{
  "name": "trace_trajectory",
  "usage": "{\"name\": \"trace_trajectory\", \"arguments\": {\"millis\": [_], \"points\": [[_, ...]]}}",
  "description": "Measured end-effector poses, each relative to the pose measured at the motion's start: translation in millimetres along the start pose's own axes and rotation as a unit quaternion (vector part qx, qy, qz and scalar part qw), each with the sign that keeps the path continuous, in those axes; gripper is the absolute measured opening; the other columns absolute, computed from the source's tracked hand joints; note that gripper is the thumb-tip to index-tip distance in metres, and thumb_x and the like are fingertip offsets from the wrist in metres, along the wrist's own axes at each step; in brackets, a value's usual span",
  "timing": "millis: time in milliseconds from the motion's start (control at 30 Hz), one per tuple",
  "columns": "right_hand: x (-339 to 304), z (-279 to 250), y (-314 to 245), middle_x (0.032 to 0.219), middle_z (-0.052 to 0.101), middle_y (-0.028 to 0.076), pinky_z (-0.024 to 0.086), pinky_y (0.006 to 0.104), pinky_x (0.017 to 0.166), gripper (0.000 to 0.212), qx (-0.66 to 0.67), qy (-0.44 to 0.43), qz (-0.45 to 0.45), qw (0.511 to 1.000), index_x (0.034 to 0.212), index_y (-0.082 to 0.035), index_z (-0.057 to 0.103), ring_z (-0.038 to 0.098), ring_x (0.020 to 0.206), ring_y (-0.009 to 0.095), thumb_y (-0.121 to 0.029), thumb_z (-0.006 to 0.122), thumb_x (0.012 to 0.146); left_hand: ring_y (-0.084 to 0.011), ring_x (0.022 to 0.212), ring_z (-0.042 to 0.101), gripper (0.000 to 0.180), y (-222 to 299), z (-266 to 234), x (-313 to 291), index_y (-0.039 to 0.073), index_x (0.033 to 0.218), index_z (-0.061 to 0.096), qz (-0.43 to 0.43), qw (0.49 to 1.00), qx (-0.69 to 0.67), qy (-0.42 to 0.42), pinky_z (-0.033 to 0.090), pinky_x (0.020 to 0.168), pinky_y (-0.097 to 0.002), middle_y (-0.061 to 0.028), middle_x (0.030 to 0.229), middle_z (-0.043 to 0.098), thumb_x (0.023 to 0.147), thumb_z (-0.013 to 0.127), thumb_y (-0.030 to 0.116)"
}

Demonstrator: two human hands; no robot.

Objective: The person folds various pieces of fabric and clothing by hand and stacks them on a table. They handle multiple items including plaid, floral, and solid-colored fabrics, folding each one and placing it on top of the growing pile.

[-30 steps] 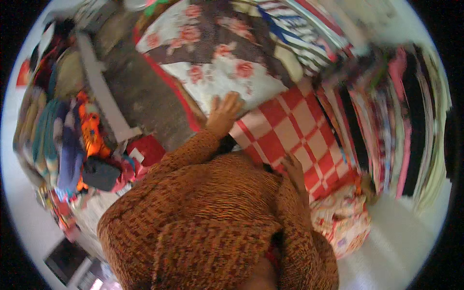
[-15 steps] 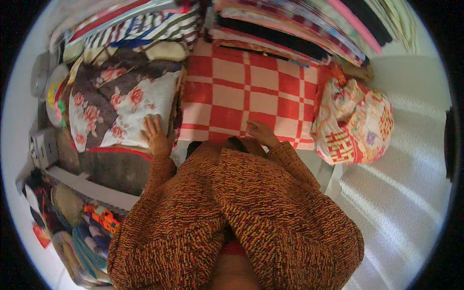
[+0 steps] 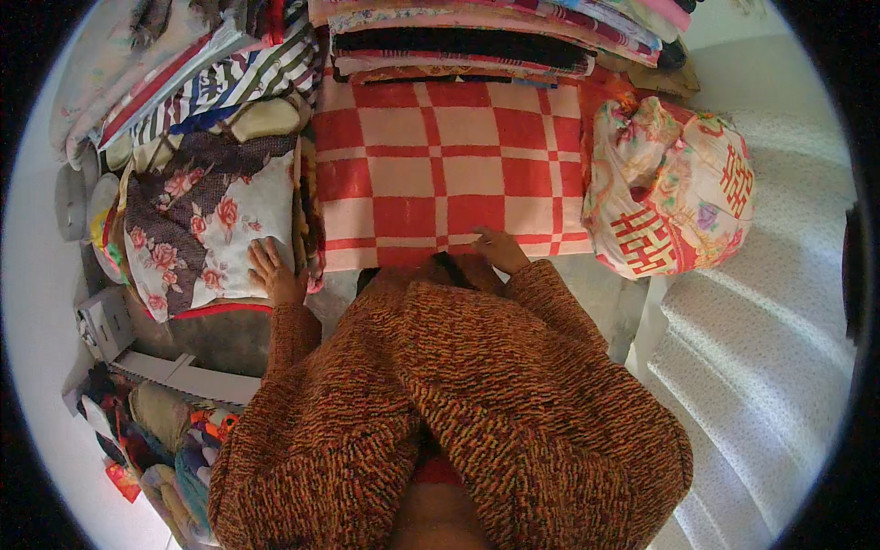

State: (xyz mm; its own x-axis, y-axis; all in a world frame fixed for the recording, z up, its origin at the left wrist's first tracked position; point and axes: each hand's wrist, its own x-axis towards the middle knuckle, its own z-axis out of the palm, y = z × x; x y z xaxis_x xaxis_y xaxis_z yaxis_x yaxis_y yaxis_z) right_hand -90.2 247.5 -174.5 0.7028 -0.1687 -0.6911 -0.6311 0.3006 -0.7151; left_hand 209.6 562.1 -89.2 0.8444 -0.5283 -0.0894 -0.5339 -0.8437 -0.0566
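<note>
My left hand (image 3: 272,270) lies flat with its fingers spread on the front right part of a floral cushion (image 3: 261,206), which is white and dark brown with pink roses. My right hand (image 3: 500,250) is over the front edge of a folded red and pink checked blanket (image 3: 399,170). Its fingers are loosely bent and apart, with nothing visible in them; whether they touch the cloth I cannot tell. The blanket lies flat between the cushion and a knotted cloth bundle (image 3: 678,197), cream with red patterns.
Folded fabrics (image 3: 467,50) are stacked behind the blanket, and striped cloth (image 3: 238,87) lies behind the cushion. A narrow white ledge (image 3: 197,374) runs at the left, beside a heap of coloured textiles (image 3: 170,440). Pale patterned curtain-like folds (image 3: 733,367) fill the right side.
The view has shifted, so the bedding appears further left. Both hands keep nearly the same places, the left on the cushion and the right at the blanket's front edge.
</note>
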Motion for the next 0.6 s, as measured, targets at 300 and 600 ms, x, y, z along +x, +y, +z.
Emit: {"name": "trace_trajectory", "arguments": {"millis": [300, 600], "points": [[-53.6, 5.6, 47.2, 0.104, 0.063, 0.018, 0.048, 0.0353, 0.082, 0.047, -0.134, 0.143, 0.03, 0.98, 0.125, -0.002, 0.049, 0.061, 0.093, 0.025, -0.025, 0.06, 0.085, -0.0347, 0.138, 0.008, 0.102, 0.6, 13.7, -0.7, 0.01, 0.141, 0.021, -0.016, 0.999, 0.032, 0.039, 0.014, 0.106, -0.0595, -0.0162, 0.149, 0.014, 0.06, 0.076, 0.036], [-100.8, 18.2, 92.5, 0.105, 0.063, 0.015, 0.049, 0.0345, 0.075, 0.041, -0.101, 0.166, 0.096, 0.976, 0.122, -0.006, 0.052, 0.063, 0.088, 0.023, -0.022, 0.059, 0.086, -0.0333, 0.138, 0.011, 0.096, -1.4, 32.3, 0.2, 0.009, 0.141, 0.024, -0.012, 0.995, 0.053, 0.079, 0.015, 0.105, -0.0594, -0.0159, 0.148, 0.016, 0.068, 0.067, 0.052]]}}
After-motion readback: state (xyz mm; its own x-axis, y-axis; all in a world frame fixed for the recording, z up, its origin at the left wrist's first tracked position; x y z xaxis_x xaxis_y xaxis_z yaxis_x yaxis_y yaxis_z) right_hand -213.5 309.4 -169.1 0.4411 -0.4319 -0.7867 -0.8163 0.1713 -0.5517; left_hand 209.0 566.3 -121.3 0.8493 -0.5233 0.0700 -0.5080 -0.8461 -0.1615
